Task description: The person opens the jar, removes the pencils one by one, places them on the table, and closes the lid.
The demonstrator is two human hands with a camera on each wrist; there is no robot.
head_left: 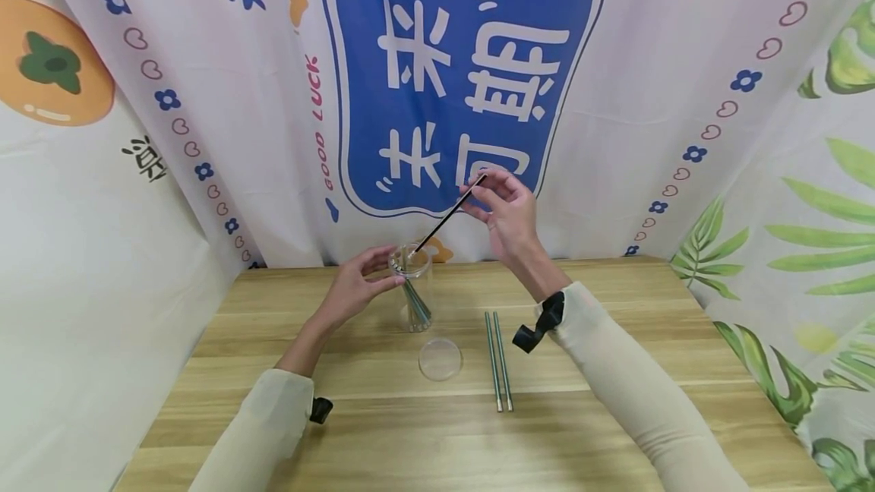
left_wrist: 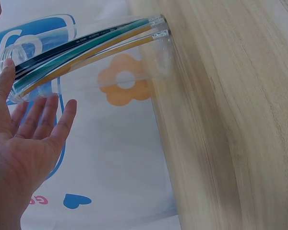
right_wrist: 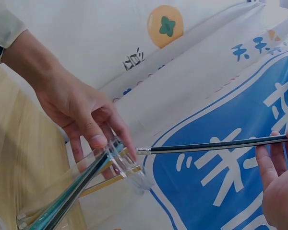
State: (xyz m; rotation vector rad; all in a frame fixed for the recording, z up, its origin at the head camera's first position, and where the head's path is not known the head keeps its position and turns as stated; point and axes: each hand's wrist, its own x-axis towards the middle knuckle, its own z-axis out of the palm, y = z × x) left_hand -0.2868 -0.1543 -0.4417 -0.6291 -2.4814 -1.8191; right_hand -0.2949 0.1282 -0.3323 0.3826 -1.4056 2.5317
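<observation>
A clear, tall jar (head_left: 427, 287) stands upright near the back of the table, with several pencils (left_wrist: 93, 45) leaning inside it, green, dark and yellow, eraser ends down. My left hand (head_left: 360, 279) holds the jar near its rim, thumb on one side and fingers on the other. Above and to the right, my right hand (head_left: 509, 215) pinches a dark pencil (head_left: 447, 216) near its upper end. This pencil slants down to the jar, and its silver eraser end (right_wrist: 143, 151) is at the jar's mouth.
A round clear lid (head_left: 440, 360) lies on the wooden table (head_left: 328, 431) in front of the jar. Two green pencils (head_left: 503, 363) lie side by side to the right of the lid. A printed curtain (head_left: 273, 135) hangs along the table's back edge.
</observation>
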